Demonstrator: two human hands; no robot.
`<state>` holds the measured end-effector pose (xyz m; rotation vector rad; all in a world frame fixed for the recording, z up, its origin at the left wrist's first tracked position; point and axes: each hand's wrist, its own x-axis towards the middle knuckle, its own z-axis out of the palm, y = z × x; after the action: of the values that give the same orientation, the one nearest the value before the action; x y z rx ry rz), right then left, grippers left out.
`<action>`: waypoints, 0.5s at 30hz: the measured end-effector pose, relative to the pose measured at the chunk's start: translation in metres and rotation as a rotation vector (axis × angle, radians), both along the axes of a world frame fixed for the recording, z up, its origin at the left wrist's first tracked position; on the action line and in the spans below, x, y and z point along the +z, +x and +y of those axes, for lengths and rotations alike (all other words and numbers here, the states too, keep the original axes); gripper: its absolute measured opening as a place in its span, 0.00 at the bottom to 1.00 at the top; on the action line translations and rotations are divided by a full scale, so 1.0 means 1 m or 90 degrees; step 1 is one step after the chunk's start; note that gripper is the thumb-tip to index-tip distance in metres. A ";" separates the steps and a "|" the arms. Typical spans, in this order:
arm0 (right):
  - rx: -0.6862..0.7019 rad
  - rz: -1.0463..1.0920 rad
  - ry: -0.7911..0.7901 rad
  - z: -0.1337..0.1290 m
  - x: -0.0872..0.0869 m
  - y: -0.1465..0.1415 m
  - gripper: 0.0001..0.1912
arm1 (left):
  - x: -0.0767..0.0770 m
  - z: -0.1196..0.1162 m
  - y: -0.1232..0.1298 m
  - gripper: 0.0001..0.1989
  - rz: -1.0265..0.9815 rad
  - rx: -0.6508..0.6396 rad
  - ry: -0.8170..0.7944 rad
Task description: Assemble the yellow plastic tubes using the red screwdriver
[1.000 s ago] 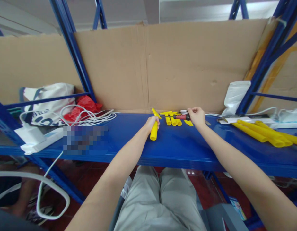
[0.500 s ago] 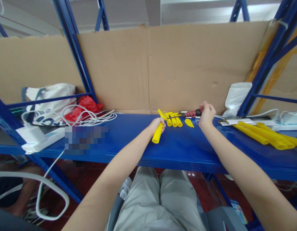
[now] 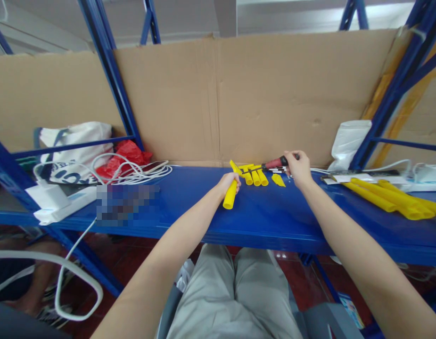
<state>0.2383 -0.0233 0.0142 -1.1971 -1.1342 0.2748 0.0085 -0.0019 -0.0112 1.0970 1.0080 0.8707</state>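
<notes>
My left hand (image 3: 230, 182) is closed round a yellow tube (image 3: 229, 198), whose open end points toward me and whose cut end sticks out beyond the fingers. In my right hand (image 3: 297, 165) is the end of a screwdriver (image 3: 275, 163) with a red and black handle. Its thin shaft points left, and the tip reaches the yellow tube by my left fingers; whether it goes into the tube I cannot tell. Behind the shaft lie several short yellow tubes (image 3: 262, 177) side by side. A flat yellow piece (image 3: 278, 180) rests to their right.
Long yellow tubes (image 3: 401, 200) lie on the right of the blue shelf (image 3: 274, 216). A white pouch (image 3: 349, 146) stands behind them. White cables (image 3: 143, 176), a red plastic bag (image 3: 126, 157), a cloth bag (image 3: 76, 134) and a power strip (image 3: 69, 205) are at left. Cardboard (image 3: 267, 99) walls the back.
My right hand has shifted slightly left and its fingers have folded onto the handle's end. The screwdriver's handle has risen a little. My left hand keeps its hold on the yellow tube.
</notes>
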 end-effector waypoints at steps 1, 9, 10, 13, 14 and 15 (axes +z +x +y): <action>0.004 0.004 0.004 0.001 0.000 -0.001 0.20 | 0.000 0.000 0.000 0.10 0.000 0.003 0.003; -0.035 -0.051 0.064 0.007 -0.004 0.004 0.22 | 0.004 -0.006 0.001 0.07 0.002 0.039 0.014; -0.016 -0.040 0.063 0.008 -0.005 0.004 0.21 | 0.005 -0.007 0.001 0.07 0.005 0.044 0.016; 0.022 -0.030 0.065 0.009 -0.006 0.004 0.21 | 0.006 -0.008 0.001 0.07 0.006 0.051 0.017; 0.021 -0.037 0.066 0.009 -0.006 0.005 0.21 | 0.006 -0.008 0.001 0.07 0.004 0.050 0.017; 0.014 -0.048 0.066 0.008 -0.006 0.005 0.22 | 0.006 -0.008 0.001 0.07 0.000 0.049 0.017</action>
<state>0.2437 -0.0154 0.0084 -1.1107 -1.2134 0.1866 0.0093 -0.0099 -0.0054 1.0860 1.0461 0.9481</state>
